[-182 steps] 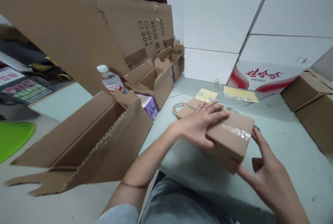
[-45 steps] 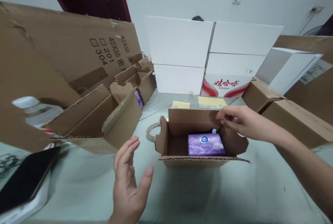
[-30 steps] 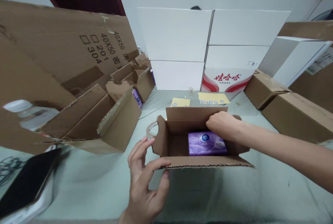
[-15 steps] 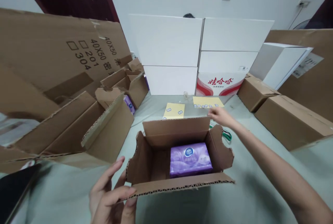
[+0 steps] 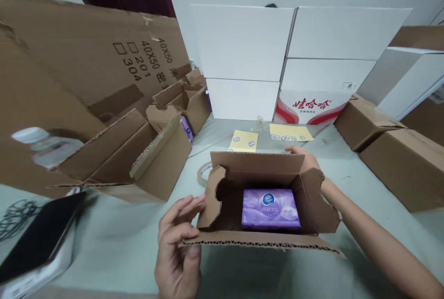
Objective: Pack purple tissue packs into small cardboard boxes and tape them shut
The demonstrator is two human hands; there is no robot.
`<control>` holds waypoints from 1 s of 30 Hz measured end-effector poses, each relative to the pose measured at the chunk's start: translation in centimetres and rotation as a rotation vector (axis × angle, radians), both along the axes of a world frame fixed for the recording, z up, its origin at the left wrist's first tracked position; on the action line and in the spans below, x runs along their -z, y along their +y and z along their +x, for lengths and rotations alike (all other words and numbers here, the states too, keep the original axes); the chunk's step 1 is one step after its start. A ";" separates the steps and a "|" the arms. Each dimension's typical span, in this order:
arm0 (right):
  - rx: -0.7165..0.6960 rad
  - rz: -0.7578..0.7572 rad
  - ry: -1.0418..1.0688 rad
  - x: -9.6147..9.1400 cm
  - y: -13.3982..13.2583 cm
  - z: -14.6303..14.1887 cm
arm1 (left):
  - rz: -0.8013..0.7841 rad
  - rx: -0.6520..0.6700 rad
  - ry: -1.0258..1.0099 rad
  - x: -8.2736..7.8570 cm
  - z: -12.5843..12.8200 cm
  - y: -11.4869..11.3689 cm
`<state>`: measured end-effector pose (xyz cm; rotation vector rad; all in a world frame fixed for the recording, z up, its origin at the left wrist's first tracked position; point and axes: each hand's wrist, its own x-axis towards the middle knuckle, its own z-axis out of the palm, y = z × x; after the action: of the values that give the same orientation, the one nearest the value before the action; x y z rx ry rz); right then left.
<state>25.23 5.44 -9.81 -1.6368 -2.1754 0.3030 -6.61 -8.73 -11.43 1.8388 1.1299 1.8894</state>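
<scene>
Coming back in, the right hand is curling over the far corner of the open cardboard box holding a purple tissue pack on the table, while the half-curled left hand is staying at the near flap, neither grip being clear.

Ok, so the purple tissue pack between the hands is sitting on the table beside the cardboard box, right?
No: the purple tissue pack lies inside the open cardboard box, not beside it, between the left hand and right hand, as the head view shows.
</scene>
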 end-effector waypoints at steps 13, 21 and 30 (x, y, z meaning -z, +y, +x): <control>-0.208 -0.184 0.825 -0.8 -7.5 -1.7 | -0.017 -0.025 -0.027 0.8 0.6 0.7; -0.237 -0.071 0.875 -0.5 -7.4 -0.9 | -0.203 -0.206 0.039 -0.8 1.1 2.6; -0.259 -0.133 0.880 -0.2 -7.2 -0.4 | -0.063 0.001 0.983 -4.5 2.2 2.7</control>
<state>24.82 -1.77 -9.59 -0.9698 -1.6688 1.0358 -4.40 -6.03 -6.96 2.7928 1.3829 0.8524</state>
